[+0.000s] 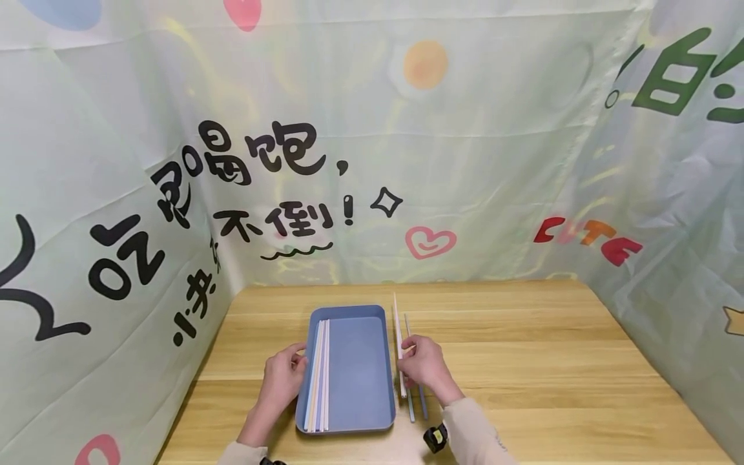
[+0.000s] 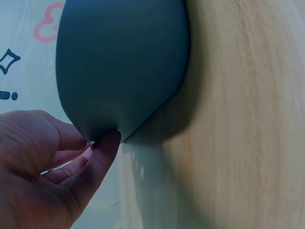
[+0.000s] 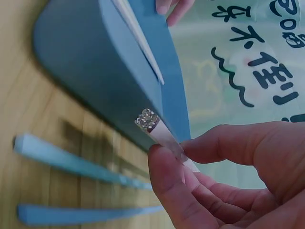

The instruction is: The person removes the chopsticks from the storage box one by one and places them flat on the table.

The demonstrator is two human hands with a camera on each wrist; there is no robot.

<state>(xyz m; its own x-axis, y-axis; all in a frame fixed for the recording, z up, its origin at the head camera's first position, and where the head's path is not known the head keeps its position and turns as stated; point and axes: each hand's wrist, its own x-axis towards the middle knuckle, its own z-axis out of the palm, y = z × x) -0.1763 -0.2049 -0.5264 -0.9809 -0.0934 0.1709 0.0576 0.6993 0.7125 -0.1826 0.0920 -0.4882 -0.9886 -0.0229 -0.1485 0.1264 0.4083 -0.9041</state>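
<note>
A blue rectangular tray [image 1: 361, 368] lies on the table, with several pastel chopsticks [image 1: 321, 374] lined up lengthwise along its left side. At the tray's left edge, my left hand [image 1: 283, 376] pinches the rim between thumb and fingers; the left wrist view shows the tray wall [image 2: 124, 62] from outside. My right hand [image 1: 425, 363], just right of the tray, pinches a whitish-pink chopstick [image 1: 398, 323] by its thick part. Its glittery end [image 3: 147, 119] faces the right wrist camera. Under that hand, a light teal chopstick [image 3: 71, 157] and a blue chopstick [image 3: 81, 214] lie on the table.
The wooden table [image 1: 523, 361] extends to the right of the hands. A printed fabric curtain [image 1: 494, 161] encloses the back and both sides. Near the right sleeve [image 1: 479, 429] a small black wrist device [image 1: 436, 438] shows.
</note>
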